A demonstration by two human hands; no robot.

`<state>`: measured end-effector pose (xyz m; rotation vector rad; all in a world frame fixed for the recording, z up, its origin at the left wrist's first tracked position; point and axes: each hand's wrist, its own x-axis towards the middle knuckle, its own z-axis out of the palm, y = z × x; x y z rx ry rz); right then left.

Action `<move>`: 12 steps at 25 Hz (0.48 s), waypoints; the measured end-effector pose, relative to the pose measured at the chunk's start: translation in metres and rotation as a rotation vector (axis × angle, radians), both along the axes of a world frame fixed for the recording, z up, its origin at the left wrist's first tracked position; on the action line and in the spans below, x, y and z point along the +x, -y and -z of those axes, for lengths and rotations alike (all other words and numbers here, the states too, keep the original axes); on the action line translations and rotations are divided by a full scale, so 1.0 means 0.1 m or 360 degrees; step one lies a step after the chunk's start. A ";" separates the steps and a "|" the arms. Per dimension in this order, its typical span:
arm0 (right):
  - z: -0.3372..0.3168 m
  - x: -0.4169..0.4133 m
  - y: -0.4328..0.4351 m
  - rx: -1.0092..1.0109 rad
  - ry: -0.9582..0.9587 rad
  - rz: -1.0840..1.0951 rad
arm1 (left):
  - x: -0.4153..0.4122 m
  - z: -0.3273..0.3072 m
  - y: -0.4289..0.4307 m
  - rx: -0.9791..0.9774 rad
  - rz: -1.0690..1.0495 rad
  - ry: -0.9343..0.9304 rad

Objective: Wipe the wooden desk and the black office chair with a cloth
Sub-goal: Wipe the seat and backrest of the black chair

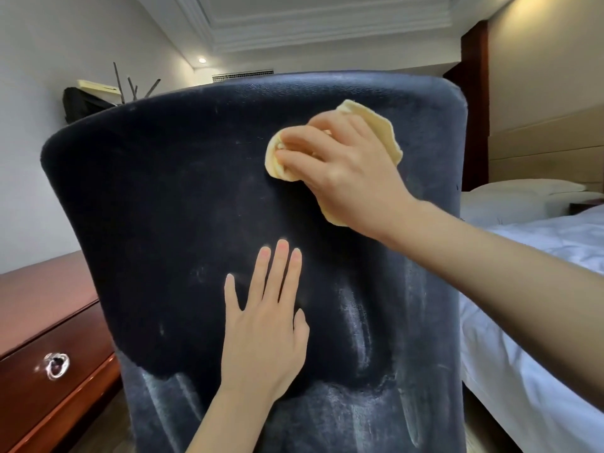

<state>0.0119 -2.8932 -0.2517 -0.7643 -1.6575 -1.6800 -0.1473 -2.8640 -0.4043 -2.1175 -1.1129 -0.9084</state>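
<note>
— On the back of the black chair (183, 197), what are the hands doing?
— The right hand (343, 171) presses a bunched yellow cloth (385, 138) against the upper part, fingers curled over it and gripping it. The left hand (264, 331) lies flat lower down, fingers spread, holding nothing.
— How does the chair look?
— Dark around the hands, with pale dusty streaks along the bottom and right side.
— And the desk?
— The wooden desk (36, 289) is just left of the chair, a drawer with a metal ring pull (56, 365) facing out. A bed (536, 315) with white sheets stands at the right.
</note>
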 end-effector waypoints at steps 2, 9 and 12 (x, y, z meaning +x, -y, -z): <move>0.09 -0.07 -0.02 -0.0004 -0.0013 -0.0003 | -0.04 0.01 -0.03 0.0026 -0.0009 -0.0016; 0.99 0.12 0.06 -0.0464 0.0126 0.0048 | -0.14 0.01 -0.08 0.0064 -0.0049 -0.0028; 1.53 0.25 0.14 -0.0769 0.0190 0.0181 | -0.15 0.00 -0.05 0.0052 -0.0066 -0.0055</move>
